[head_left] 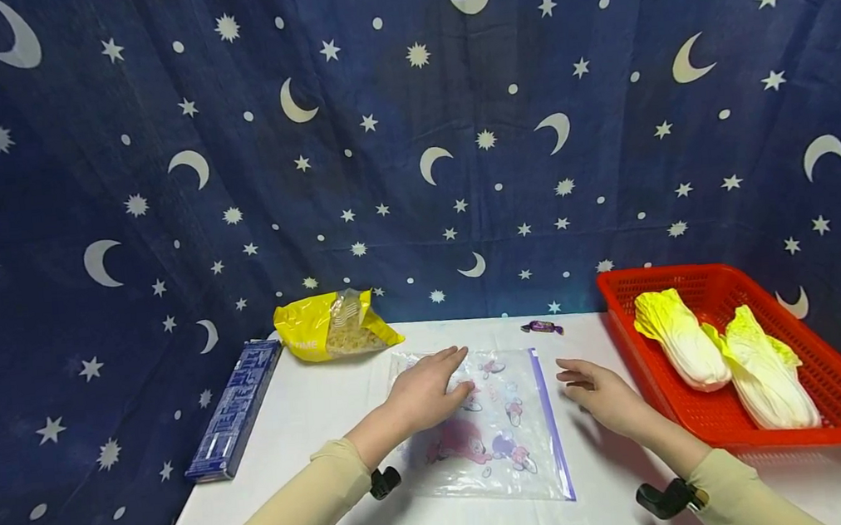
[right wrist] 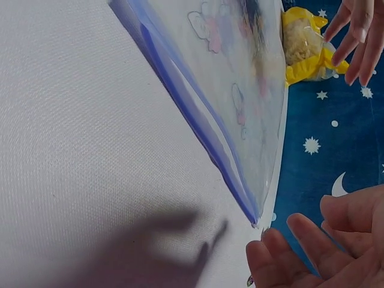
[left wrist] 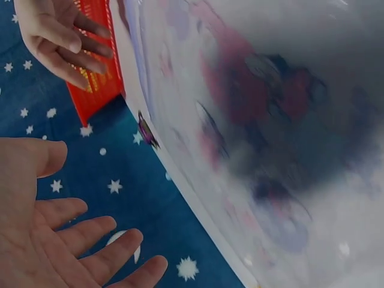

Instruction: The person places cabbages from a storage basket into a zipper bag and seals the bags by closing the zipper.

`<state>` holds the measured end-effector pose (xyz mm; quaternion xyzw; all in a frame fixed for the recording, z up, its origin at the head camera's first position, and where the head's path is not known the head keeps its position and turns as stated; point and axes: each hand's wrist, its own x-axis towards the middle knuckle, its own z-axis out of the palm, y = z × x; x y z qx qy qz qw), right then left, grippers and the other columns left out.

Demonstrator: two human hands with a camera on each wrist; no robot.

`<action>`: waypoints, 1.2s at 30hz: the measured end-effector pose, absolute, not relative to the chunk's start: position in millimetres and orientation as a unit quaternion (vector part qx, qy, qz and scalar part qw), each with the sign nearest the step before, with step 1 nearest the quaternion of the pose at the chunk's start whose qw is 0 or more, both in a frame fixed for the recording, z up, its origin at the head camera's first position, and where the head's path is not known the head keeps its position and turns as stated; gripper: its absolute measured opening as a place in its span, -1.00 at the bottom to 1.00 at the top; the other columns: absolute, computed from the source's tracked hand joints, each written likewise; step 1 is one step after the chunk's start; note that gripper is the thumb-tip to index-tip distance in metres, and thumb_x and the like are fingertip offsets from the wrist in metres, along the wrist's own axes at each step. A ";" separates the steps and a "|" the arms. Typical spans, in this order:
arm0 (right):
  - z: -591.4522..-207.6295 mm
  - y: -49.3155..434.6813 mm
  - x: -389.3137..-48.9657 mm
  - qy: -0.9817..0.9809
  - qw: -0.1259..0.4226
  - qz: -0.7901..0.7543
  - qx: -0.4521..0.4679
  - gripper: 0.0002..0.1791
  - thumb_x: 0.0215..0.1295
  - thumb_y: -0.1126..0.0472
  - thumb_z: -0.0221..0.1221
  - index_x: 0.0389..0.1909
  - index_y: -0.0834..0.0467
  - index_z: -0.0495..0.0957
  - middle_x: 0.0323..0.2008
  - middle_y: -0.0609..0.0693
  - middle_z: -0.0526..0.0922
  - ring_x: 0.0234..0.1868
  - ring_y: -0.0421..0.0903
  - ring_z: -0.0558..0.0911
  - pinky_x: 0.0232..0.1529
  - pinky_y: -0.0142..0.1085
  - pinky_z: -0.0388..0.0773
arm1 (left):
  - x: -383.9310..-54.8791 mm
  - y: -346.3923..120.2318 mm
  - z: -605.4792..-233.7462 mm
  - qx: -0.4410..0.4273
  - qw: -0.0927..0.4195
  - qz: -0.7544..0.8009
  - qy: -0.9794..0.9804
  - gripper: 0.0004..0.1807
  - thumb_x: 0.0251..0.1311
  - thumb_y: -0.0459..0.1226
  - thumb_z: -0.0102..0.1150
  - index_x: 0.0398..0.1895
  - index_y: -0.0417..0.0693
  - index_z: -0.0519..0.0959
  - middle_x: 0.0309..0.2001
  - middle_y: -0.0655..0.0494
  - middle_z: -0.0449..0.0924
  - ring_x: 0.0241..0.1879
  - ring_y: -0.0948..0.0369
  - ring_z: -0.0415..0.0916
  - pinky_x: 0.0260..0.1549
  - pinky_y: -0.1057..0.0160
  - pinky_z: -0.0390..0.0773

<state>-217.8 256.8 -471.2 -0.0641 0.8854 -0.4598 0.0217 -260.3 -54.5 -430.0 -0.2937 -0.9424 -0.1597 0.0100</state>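
Note:
A clear plastic zip bag [head_left: 498, 464] printed with pink and purple cartoon figures lies flat on the white table. Its purple zip edge [right wrist: 198, 129] runs along the right side. Over the bag's upper left part hovers my left hand [head_left: 428, 391], fingers straight and apart, holding nothing. My right hand [head_left: 605, 396] is above the table just right of the zip edge, fingers loosely bent with nothing in them. Both hands show from the palm side in their own wrist views, as the left palm [left wrist: 66, 240] and the right palm [right wrist: 324, 246].
A red plastic basket [head_left: 662, 275] with two napa cabbages [head_left: 768, 374] stands at the right. A purple-wrapped candy [head_left: 543, 328] lies near the back edge. At the back left is a yellow bag of dry food [head_left: 321, 329], and a long blue box [head_left: 234, 412] lies along the left edge.

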 end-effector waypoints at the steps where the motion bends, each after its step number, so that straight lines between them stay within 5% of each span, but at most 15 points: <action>1: -471.8 256.9 -217.8 0.882 0.024 -0.466 -0.064 -0.46 0.45 0.38 0.13 0.41 0.40 0.34 0.18 0.37 0.58 0.12 0.23 0.62 -0.03 -0.04 0.70 | -259.9 -50.1 -431.0 -0.293 0.007 -0.161 -0.943 -0.33 0.45 0.05 0.04 0.55 0.05 0.32 0.48 0.04 0.35 0.40 -0.02 0.36 0.33 -0.08 0.41; 17: -480.7 260.3 -216.4 0.879 0.019 -0.475 -0.043 -0.47 0.43 0.43 0.09 0.39 0.44 0.33 0.14 0.37 0.61 0.10 0.25 0.62 -0.09 -0.07 0.72 | -250.3 17.9 -457.4 -0.285 -0.052 -0.173 -0.941 -0.34 0.43 0.07 0.05 0.51 0.04 0.38 0.43 0.09 0.42 0.39 0.11 0.37 0.31 0.09 0.45; 25: -483.4 264.1 -214.9 0.883 0.007 -0.470 -0.016 -0.50 0.42 0.41 0.10 0.34 0.48 0.37 0.12 0.42 0.60 -0.01 0.20 0.64 -0.18 -0.12 0.72 | -242.8 54.4 -468.6 -0.250 -0.060 -0.132 -0.957 -0.30 0.33 0.11 0.13 0.46 -0.01 0.43 0.33 0.07 0.52 0.24 0.03 0.51 0.08 0.07 0.61; 36: -490.1 270.5 -212.8 0.882 0.020 -0.471 0.027 -0.51 0.42 0.39 0.08 0.34 0.45 0.38 0.09 0.37 0.62 -0.01 0.16 0.64 -0.14 -0.18 0.71 | -237.4 91.5 -475.0 -0.180 -0.059 -0.064 -0.980 -0.21 0.21 0.28 0.20 0.36 -0.03 0.51 0.16 0.08 0.54 0.07 0.11 0.48 -0.08 0.13 0.58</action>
